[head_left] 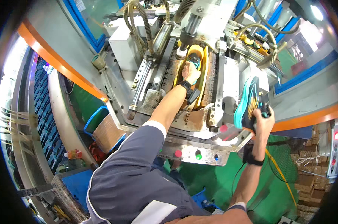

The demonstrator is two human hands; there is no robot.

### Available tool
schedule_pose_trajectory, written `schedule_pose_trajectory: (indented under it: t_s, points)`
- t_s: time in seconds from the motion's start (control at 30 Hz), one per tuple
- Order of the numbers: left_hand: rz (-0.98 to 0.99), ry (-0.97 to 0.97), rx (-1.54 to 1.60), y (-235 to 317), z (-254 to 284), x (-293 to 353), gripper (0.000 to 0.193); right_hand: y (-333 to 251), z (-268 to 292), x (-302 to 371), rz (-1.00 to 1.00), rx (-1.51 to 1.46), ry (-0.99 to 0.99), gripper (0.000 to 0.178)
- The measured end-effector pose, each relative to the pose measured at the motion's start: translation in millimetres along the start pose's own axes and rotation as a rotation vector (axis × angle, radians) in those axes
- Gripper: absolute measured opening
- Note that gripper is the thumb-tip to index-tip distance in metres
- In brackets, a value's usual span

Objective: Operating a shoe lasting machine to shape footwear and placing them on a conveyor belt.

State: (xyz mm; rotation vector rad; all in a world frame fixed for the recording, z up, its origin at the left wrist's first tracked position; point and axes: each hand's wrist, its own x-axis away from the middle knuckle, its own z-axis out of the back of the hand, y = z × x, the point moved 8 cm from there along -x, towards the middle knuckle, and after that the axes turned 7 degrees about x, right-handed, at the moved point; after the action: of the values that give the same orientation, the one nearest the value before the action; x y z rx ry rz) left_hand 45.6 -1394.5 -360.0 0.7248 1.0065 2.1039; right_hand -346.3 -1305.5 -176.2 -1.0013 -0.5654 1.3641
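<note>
My left hand reaches into the machine's central bay, its fingers closed around a dark and teal shoe. That shoe sits between yellow pads, and my hand hides part of it. Over it hangs a metal press cylinder. Outside the bay, on the right, my right hand grips another shoe by its dark upper. Its teal and orange sole side is tilted up toward the left. Each wrist wears a black band.
Along the machine's front panel are red, green and blue buttons. A metal rod and flexible hoses flank the bay. At left stands a wooden-seated chair near a conveyor. Cardboard stacks lie at right.
</note>
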Motion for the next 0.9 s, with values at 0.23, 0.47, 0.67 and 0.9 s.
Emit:
schedule_pose_trajectory:
  t_s: [0.23, 0.47, 0.67, 0.9]
  points:
    - [0.235, -0.516, 1.087, -14, 65, 88, 0.029, -76, -132, -107, 0.105, 0.597, -0.163, 0.058]
    - [0.266, -0.428, 1.046, -90, 244, 281, 0.053, -72, -343, -82, 0.257, 0.621, -0.422, 0.039]
    - [0.329, -0.016, 1.156, -166, 318, 407, 0.063, -21, -398, -39, 0.424, 0.748, -0.061, 0.060]
    - [0.430, 0.447, 1.280, -217, 289, 517, 0.040, -163, -267, 165, 0.638, 0.302, -0.533, 0.027]
